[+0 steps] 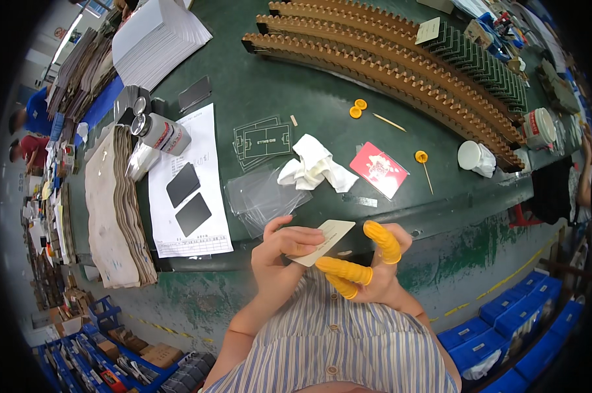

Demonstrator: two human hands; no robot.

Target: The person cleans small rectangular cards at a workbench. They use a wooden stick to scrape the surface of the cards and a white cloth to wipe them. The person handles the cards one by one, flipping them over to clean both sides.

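Observation:
My left hand (277, 257) is closed on a small cream card (335, 234) with faint print, fingers across its face. The card is tilted above the table's front edge. Yellow ribbed finger cots cover several fingers of my right hand (374, 274), which is spread with nothing gripped in it. One covered fingertip reaches the card's lower edge; whether it touches I cannot tell. Beyond my hands lie a crumpled white cloth (317, 165), clear plastic sheets (260, 196), dark green cards with white line patterns (265, 142) and a red-and-white card (379, 170).
Long brown slotted racks (374, 69) curve across the back, green cards (482, 65) standing in one. Spare finger cots (356, 110), wooden sticks (389, 122) and a white-lidded jar (476, 157) lie right. Left are a metal bottle (161, 133), paper sheet (204, 154) and stacked cloths (115, 216).

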